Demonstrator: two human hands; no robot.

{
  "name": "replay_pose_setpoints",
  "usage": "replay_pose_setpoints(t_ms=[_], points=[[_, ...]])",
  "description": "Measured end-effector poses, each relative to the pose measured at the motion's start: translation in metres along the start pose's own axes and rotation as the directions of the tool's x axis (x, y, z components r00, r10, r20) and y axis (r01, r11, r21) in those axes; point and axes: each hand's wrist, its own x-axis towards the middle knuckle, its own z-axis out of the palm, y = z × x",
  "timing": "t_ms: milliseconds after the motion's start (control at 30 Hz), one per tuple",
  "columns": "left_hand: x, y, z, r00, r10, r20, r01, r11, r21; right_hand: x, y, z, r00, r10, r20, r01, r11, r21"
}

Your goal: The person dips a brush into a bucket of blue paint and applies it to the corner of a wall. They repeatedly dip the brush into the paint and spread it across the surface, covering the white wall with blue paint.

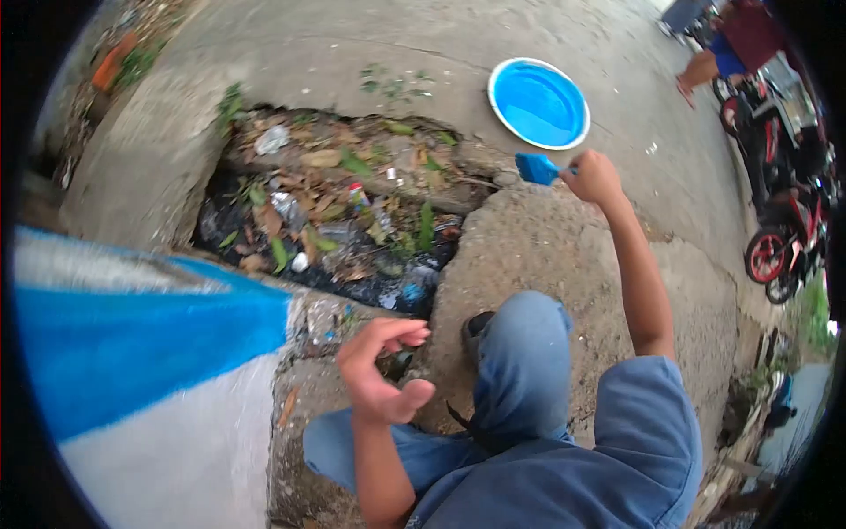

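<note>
My right hand (592, 179) is closed on a paintbrush (536, 168), whose bristles are covered in blue paint and point left. Just above the brush, a round basin (493, 104) with a white rim holds blue paint (539, 95) on the concrete. My left hand (383, 370) is raised near my bent knee, fingers curved and apart from the thumb, holding nothing. To its left stands a low wall, painted blue (159, 344) above and white (176, 458) below.
An open drain (326, 212) with dark water, leaves and litter lies ahead of my left hand, edged by broken concrete (511, 238). Parked motorcycles (784, 229) line the right side. A person (745, 44) in blue shorts is at the upper right.
</note>
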Motion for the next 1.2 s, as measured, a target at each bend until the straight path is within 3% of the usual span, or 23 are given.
replay_pose_setpoints(t_ms=[133, 200, 267, 333, 500, 667, 733, 1200], points=[[0.038, -0.043, 0.041, 0.996, -0.077, 0.042, 0.072, 0.992, 0.103, 0.102, 0.059, 0.034, 0.995, 0.095, -0.018, -0.096, 0.992, -0.078], [0.057, -0.066, 0.066, 0.978, -0.206, -0.010, 0.203, 0.970, -0.135, 0.143, 0.080, 0.047, 0.985, 0.169, -0.022, -0.170, 0.981, -0.092], [0.074, -0.088, 0.093, 0.976, -0.218, 0.015, 0.218, 0.960, -0.174, 0.179, 0.097, 0.057, 0.983, 0.186, -0.012, -0.186, 0.975, -0.121], [0.084, -0.108, 0.117, 0.946, -0.322, 0.025, 0.317, 0.908, -0.274, 0.208, 0.113, 0.073, 0.988, 0.150, -0.036, -0.153, 0.983, -0.097], [0.087, -0.134, 0.158, 0.896, -0.429, 0.114, 0.444, 0.871, -0.209, 0.265, 0.143, 0.103, 0.995, 0.076, -0.062, -0.085, 0.985, -0.153], [0.081, -0.149, 0.172, 0.867, -0.484, 0.116, 0.498, 0.850, -0.173, 0.298, 0.158, 0.124, 0.993, -0.048, -0.112, 0.019, 0.970, -0.243], [0.080, -0.153, 0.173, 0.833, -0.545, 0.092, 0.552, 0.816, -0.172, 0.305, 0.160, 0.129, 0.994, -0.090, -0.062, 0.068, 0.954, -0.293], [0.062, -0.156, 0.164, 0.795, -0.606, 0.040, 0.603, 0.780, -0.168, 0.321, 0.164, 0.135, 0.985, -0.144, -0.093, 0.113, 0.954, -0.279]])
